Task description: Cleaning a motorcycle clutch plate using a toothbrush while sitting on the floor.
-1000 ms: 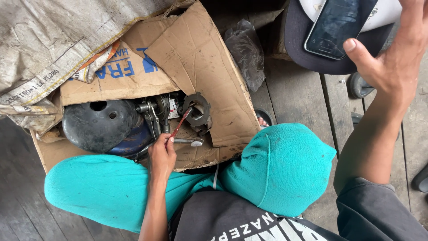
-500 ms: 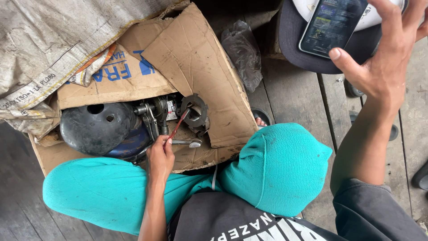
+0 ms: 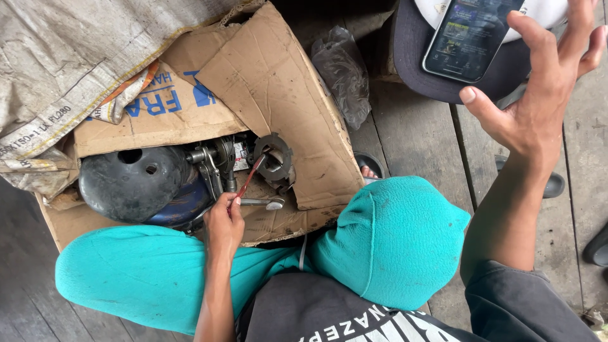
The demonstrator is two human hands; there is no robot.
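Since the earlier frames the right hand (image 3: 544, 101) has shifted a little against the dark-screened smartphone (image 3: 472, 35), its thumb now lying over the phone's lower right corner; the left hand (image 3: 223, 221) has stayed where it was, down by the machine parts.

That left hand is closed around the lower end of a thin red-handled tool (image 3: 252, 176), whose shaft slants up and to the right until its tip meets a dark round metal housing with notched edges (image 3: 273, 161). Just beside the hand's knuckles lies a silver metal wrench (image 3: 263, 202), resting on the flattened brown cardboard box (image 3: 278, 95) that carries everything. To the left of the housing sit grey metal fittings (image 3: 212, 161), and further left a black domed metal casing with two holes (image 3: 133, 180), under which a blue rounded part (image 3: 183, 209) shows.

The right hand is spread open, fingers apart, the thumb touching the phone and the fingers reaching past its right edge; whether it truly grips the phone I cannot tell. The phone lies on a dark cap with a white crown (image 3: 418, 57).

A dirty grey woven sack (image 3: 69, 57) covers the box's upper left. A crumpled clear plastic bag (image 3: 345, 73) sits on the weathered wooden plank floor (image 3: 418, 145). The person's bent knees in teal trousers (image 3: 392, 240) fill the foreground.
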